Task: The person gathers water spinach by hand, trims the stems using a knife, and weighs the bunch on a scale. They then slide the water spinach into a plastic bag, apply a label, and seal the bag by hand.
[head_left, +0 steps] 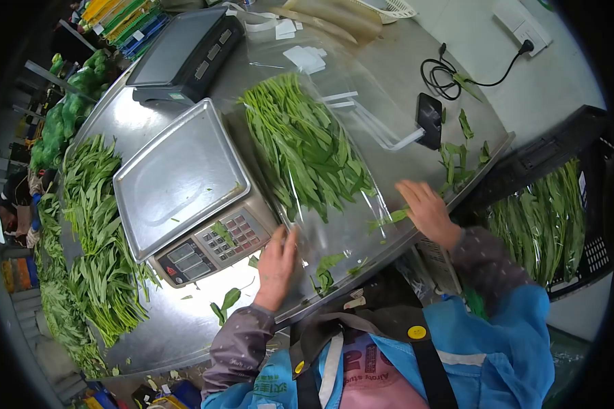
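Note:
A clear plastic bag (pixel 351 228) lies flat on the metal table, with a bundle of leafy green vegetables (pixel 307 146) inside, stems pointing away from me. At the bag's near left corner is my left hand (pixel 275 273), fingers stretched forward and slightly apart, beside the weighing scale (pixel 177 177). Whether its fingertips touch the plastic I cannot tell. My right hand (pixel 426 213) is by the bag's near right side, fingers extended and a little blurred. A loose leaf (pixel 392 217) lies just at its fingertips.
Heaps of loose greens (pixel 99 238) cover the table's left side. A second scale (pixel 184 58) stands behind. A phone (pixel 429 120), a black cable (pixel 450 78) and leaf scraps lie at right. A black crate (pixel 597 252) holds bagged greens. A co-worker (pixel 20 211) is at far left.

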Demonstrator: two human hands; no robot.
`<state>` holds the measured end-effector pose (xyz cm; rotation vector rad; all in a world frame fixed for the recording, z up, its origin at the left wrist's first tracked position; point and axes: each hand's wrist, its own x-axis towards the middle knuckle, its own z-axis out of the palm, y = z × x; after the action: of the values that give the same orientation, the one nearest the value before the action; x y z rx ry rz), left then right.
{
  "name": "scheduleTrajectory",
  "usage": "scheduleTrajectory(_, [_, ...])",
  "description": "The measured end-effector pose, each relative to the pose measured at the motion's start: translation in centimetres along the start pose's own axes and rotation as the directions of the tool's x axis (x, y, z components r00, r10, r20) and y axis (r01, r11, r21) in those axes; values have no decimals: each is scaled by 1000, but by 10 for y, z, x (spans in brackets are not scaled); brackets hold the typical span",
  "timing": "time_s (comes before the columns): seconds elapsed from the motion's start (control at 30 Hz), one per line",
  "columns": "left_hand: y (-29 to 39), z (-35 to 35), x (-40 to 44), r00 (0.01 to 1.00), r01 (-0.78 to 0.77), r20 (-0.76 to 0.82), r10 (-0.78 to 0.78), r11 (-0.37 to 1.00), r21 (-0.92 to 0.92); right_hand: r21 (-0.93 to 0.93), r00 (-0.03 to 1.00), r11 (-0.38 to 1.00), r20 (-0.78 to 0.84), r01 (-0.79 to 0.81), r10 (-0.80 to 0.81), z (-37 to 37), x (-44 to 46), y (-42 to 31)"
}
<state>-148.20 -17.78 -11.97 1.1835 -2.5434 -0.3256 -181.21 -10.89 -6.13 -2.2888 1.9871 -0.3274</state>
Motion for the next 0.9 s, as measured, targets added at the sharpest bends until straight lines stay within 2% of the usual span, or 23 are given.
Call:
scheduleTrajectory(0.03, [-1, 4, 3, 992, -129, 14, 128, 985, 115, -123, 991, 989, -95, 87, -99, 9, 20, 4])
scheduleTrajectory(0.07, [2, 5, 10, 992, -127, 16, 126, 984, 124, -117, 990, 989, -100, 90, -102, 21, 32, 13])
scheduleTrajectory(0.13, [6, 8, 26, 991, -133, 18, 131, 979, 153, -153, 860, 861, -96, 485, -501, 47, 48, 26])
scheduleTrajectory(0.17, [3, 10, 32, 992, -128, 17, 127, 979, 159, -150, 857, 859, -100, 489, -506, 55, 50, 26])
scheduleTrajectory(0.23, [-6, 22, 37, 938, -345, 45, 343, 937, 54, -45, 809, 814, -92, 579, -580, 63, 55, 22])
scheduleTrajectory(0.27, [-10, 28, 32, 945, -322, 75, 319, 946, 26, 89, 845, 842, -123, 532, -521, 64, 57, 22])
scheduleTrajectory(0.3, [-9, 21, 28, 946, -318, 76, 315, 948, 25, 92, 844, 840, -121, 534, -523, 64, 53, 23])
scheduleTrajectory(0.33, [-5, 7, 25, 962, -200, 146, 232, 957, -209, 346, 966, 909, 25, 234, -258, 62, 44, 26])
scheduleTrajectory(0.37, [-2, 0, 21, 959, -54, 231, 165, 905, -421, 520, 972, 846, 236, -120, -7, 60, 36, 32])
scheduleTrajectory(0.4, [2, 1, 11, 959, 99, 277, 67, 834, -543, 520, 971, 846, 240, -121, -8, 60, 30, 40])
scheduleTrajectory(0.43, [3, 2, 5, 958, 102, 280, 66, 833, -544, 662, 907, 670, 420, -335, 39, 60, 22, 48])
scheduleTrajectory(0.47, [2, 4, 0, 892, 394, 451, -27, 536, -747, 715, 807, 443, 589, -540, 33, 60, 17, 52])
scheduleTrajectory(0.5, [1, 5, -3, 782, 621, 622, -38, 133, -772, 714, 806, 444, 590, -541, 34, 52, 16, 46])
scheduleTrajectory(0.53, [2, 2, -4, 716, 698, 696, -61, 106, -709, 725, 789, 363, 613, -585, 46, 37, 14, 34])
scheduleTrajectory(0.57, [4, 3, -6, 715, 699, 696, -63, 101, -708, 729, 769, 278, 637, -625, 56, 30, 13, 23])
scheduleTrajectory(0.6, [7, 3, -8, 681, 733, 728, -83, 58, -678, 824, 860, 249, 502, -509, 96, 36, 11, 17])
scheduleTrajectory(0.63, [8, 4, -10, 644, 763, 758, -101, 15, -646, 822, 858, 249, 506, -512, 93, 40, 14, 15])
scheduleTrajectory(0.7, [6, 10, -14, 597, 793, 779, -191, -4, -609, 841, 842, 193, 431, -505, 324, 50, 21, 11])
scheduleTrajectory(0.73, [5, 13, -17, 545, 819, 791, -276, -24, -573, 803, 829, 288, 397, -521, 394, 67, 22, 12])
scheduleTrajectory(0.77, [5, 14, -17, 542, 821, 792, -281, -26, -571, 804, 830, 286, 400, -522, 389, 77, 22, 13])
scheduleTrajectory(0.83, [7, 18, -13, 639, 764, 535, -553, 541, -352, 486, 870, 722, 259, -493, 419, 85, 24, 13])
scheduleTrajectory(0.87, [9, 18, -14, 806, 591, 269, -527, 741, -321, 489, 873, 723, 262, -488, 412, 86, 25, 11])
scheduleTrajectory(0.9, [10, 18, -14, 801, 598, 268, -535, 737, -316, 544, 884, 712, 136, -444, 447, 84, 25, 7])
